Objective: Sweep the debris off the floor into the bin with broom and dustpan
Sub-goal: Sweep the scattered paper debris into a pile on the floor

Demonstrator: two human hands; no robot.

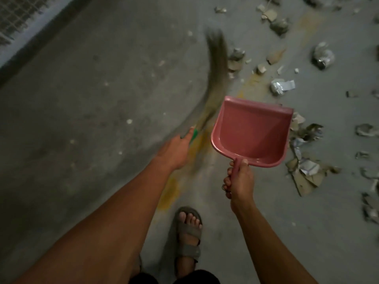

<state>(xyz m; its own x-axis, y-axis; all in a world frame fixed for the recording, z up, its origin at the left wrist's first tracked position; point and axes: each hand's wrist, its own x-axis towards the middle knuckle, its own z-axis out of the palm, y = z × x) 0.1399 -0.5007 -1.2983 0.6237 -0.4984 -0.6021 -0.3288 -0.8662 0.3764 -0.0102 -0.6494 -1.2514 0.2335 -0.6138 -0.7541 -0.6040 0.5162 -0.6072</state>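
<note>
Both hands are closed round tools, the right hand [239,179] gripping the empty pink dustpan [251,131] held clear of the floor, the left hand [177,149] gripping the blurred broom [217,64] just left of it, so a hard stroke could scatter the debris [303,165] lying right of and beyond the dustpan; no bin shows.

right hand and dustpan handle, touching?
Touching. The head view shows the right hand with fingers curled round the handle of the pink dustpan, thumb lying on top near the pan.
</note>
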